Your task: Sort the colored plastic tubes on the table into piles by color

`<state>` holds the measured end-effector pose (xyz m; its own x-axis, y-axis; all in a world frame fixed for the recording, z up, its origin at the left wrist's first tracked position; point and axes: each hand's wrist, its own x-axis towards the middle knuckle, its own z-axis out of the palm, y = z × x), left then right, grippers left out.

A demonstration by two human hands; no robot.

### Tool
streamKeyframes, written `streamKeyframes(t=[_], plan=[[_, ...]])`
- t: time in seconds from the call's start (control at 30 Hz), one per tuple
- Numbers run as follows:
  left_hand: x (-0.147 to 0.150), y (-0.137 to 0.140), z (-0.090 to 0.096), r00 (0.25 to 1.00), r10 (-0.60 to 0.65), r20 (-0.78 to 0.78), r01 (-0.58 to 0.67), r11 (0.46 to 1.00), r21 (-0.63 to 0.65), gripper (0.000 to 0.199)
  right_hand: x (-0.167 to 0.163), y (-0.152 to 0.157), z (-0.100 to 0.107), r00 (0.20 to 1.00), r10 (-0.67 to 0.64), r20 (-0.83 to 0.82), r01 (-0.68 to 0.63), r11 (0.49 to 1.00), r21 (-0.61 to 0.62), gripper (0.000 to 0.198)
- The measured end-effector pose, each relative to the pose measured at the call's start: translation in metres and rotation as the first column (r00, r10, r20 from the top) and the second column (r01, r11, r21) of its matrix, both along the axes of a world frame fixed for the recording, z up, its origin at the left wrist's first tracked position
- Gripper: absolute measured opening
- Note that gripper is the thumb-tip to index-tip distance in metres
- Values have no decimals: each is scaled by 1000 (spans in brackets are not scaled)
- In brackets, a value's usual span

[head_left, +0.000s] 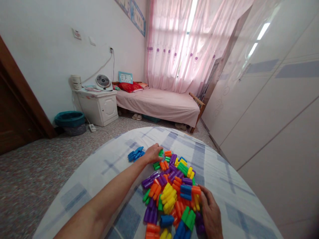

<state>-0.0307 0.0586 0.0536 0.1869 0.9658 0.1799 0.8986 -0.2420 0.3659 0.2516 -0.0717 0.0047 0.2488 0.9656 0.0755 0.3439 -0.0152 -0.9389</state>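
My left hand (152, 153) reaches to the far side of a heap of plastic building blocks, its fingers and thumb around a green block (160, 152). Just left of that hand lies a small group of blue blocks (136, 154). At the heap's right edge, my right hand (210, 209) has its fingers curled against an orange block (196, 190) that sits end to end with a blue block (185, 189); part of its grip is hidden. Yellow blocks (168, 198) lie in the middle of the heap, with purple blocks (151, 212) to their lower left.
The round table (82, 202) has a white and blue checked cloth. Beyond it stand a bed (159, 103), a white cabinet (99, 108) with a fan (103, 81), and a lined bin (70, 122). A tall wardrobe (261, 109) runs along the right.
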Motion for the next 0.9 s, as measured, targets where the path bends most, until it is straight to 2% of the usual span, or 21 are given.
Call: streamKeyframes(t=[0.1,0.2,0.3,0.4,0.53,0.63,0.77,0.9], plan=[[-20,-27,9,999,27,17,-28,997,67,44,0,0,1,1000,-11,13,11,1000,-5,52],[-49,-65,14,995,52,82,-64,987,149,44,-1,-1,3,999,-26,37,26,1000,-16,52],[-81,-104,9,987,92,134,-112,983,148,30,-3,-2,6,998,-31,56,32,999,-10,49],[-102,-130,-6,977,165,133,-180,978,108,25,-5,-2,9,998,-41,57,40,999,14,49],[-104,-142,-27,953,255,165,-280,948,153,26,-3,-3,7,996,-32,78,30,999,25,51],[-94,-145,-36,957,248,152,-275,941,195,29,2,-1,2,997,-10,81,10,1000,7,53],[-85,-148,-40,968,234,90,-248,946,211,25,6,3,-5,996,-10,87,11,1000,-8,54],[-86,-149,-40,966,229,116,-250,945,211,30,6,4,-5,994,-6,108,6,1000,2,54]])
